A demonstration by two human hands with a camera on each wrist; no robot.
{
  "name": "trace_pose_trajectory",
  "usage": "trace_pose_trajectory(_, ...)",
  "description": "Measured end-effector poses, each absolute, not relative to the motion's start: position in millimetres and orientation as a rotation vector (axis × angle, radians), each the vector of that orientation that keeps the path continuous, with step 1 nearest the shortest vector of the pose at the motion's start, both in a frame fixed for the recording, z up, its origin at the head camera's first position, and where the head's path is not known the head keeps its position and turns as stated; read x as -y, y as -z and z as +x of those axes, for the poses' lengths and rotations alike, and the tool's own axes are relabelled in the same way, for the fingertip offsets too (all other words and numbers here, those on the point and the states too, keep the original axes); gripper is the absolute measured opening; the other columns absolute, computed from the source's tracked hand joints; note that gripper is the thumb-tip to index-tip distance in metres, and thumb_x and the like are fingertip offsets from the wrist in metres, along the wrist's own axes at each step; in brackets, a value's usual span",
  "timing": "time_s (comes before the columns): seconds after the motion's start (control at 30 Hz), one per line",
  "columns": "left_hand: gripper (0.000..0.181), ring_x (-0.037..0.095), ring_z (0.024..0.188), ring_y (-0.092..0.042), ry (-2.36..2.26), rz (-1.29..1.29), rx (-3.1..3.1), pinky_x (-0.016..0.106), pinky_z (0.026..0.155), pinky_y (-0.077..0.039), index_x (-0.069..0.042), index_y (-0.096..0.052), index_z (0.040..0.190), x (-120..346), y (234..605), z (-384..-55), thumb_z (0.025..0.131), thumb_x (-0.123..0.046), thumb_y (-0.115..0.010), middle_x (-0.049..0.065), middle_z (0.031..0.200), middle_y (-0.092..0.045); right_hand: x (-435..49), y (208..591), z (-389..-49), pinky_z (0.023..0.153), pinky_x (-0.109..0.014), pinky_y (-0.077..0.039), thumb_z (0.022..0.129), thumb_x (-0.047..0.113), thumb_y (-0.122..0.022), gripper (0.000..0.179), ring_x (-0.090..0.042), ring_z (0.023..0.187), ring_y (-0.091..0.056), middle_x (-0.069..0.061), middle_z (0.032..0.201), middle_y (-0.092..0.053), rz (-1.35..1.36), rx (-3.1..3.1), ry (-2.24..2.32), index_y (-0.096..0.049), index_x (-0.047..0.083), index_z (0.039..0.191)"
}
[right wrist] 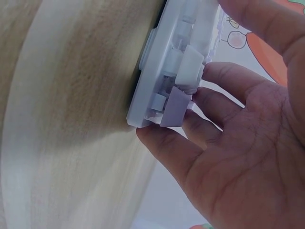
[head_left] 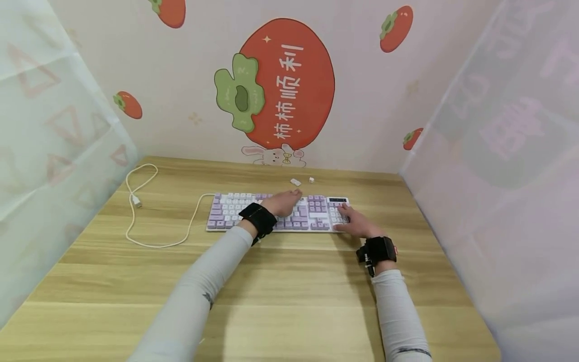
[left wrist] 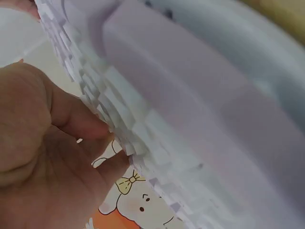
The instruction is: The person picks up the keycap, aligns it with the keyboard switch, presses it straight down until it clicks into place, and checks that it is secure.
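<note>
A white and purple keyboard (head_left: 227,207) lies across the table. My left hand (head_left: 282,202) reaches over its middle-right part, with the fingers at the back rows of keys. In the left wrist view, the thumb and fingertips of that hand (left wrist: 52,143) come close together against the keys; whether they pinch a keycap is hidden. My right hand (head_left: 355,222) rests at the number pad on the right end. In the right wrist view, the fingers of the right hand (right wrist: 243,143) are spread over the keys (right wrist: 177,106), one fingertip touching the keyboard's edge.
Behind the keyboard lie a flat white piece (head_left: 295,182) and a small white cube-like piece (head_left: 311,179), possibly keycaps. A white cable (head_left: 190,229) loops leftward to a USB plug (head_left: 136,201) on the wooden table (head_left: 280,301). A printed wall (head_left: 357,100) stands behind.
</note>
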State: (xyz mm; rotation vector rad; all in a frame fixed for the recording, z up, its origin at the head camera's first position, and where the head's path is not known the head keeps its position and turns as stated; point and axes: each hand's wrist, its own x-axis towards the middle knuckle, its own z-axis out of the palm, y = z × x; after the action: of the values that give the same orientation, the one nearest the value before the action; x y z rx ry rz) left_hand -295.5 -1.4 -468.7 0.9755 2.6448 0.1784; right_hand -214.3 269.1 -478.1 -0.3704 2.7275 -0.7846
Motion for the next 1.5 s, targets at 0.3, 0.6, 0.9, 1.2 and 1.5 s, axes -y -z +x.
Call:
trace_pose_trajectory(0.3,0.056,0.032,0.157,-0.012,-0.210,0.871,-2.633,0.040,0.127,-0.015,0.002,-0.009,0.161,7,465,-285,0.109,-0.007,-0.025,0.018,0.169,-0.011,-267,474,-215,0.121,-0.060,-0.018,0.099,0.030,-0.066,0.080,-0.047,0.153,-0.010,-0.023,0.168,-0.008,-0.309,-2.688,0.797,-0.024,0.004,0.160)
trace_pose_trajectory(0.6,0.049,0.032,0.149,-0.034,-0.345,0.896,-2.657,0.041,0.122,-0.029,0.002,-0.032,0.156,6,465,-290,0.108,-0.005,-0.032,0.020,0.159,-0.038,-269,474,-214,0.122,-0.060,-0.017,0.099,0.028,-0.066,0.080,-0.048,0.152,-0.009,-0.026,0.167,-0.007,-0.319,-2.695,0.806,-0.022,0.001,0.160)
trace_pose_trajectory(0.9,0.044,0.017,0.056,-0.030,-0.842,0.991,-2.730,0.031,0.063,-0.031,-0.011,-0.038,0.061,8,473,-309,0.102,0.000,-0.053,0.000,0.063,-0.023,-270,476,-216,0.122,-0.059,-0.017,0.099,0.028,-0.065,0.080,-0.048,0.152,-0.010,-0.026,0.167,-0.007,-0.324,-2.711,0.781,-0.021,0.002,0.160)
trace_pose_trajectory(1.2,0.035,0.016,0.059,-0.029,-0.954,1.035,-2.730,0.028,0.062,-0.030,-0.002,-0.054,0.064,5,482,-319,0.098,0.002,-0.058,0.000,0.063,-0.025,-267,473,-214,0.122,-0.059,-0.018,0.099,0.030,-0.066,0.079,-0.046,0.153,-0.010,-0.022,0.169,-0.008,-0.288,-2.688,0.790,-0.024,0.005,0.161)
trace_pose_trajectory(1.5,0.028,0.017,0.062,-0.029,-0.842,1.043,-2.760,0.028,0.062,-0.028,0.000,-0.063,0.070,-1,477,-319,0.096,0.007,-0.056,0.000,0.067,-0.024,-269,472,-212,0.122,-0.058,-0.018,0.099,0.031,-0.066,0.078,-0.045,0.154,-0.009,-0.021,0.169,-0.008,-0.266,-2.704,0.778,-0.024,0.006,0.161)
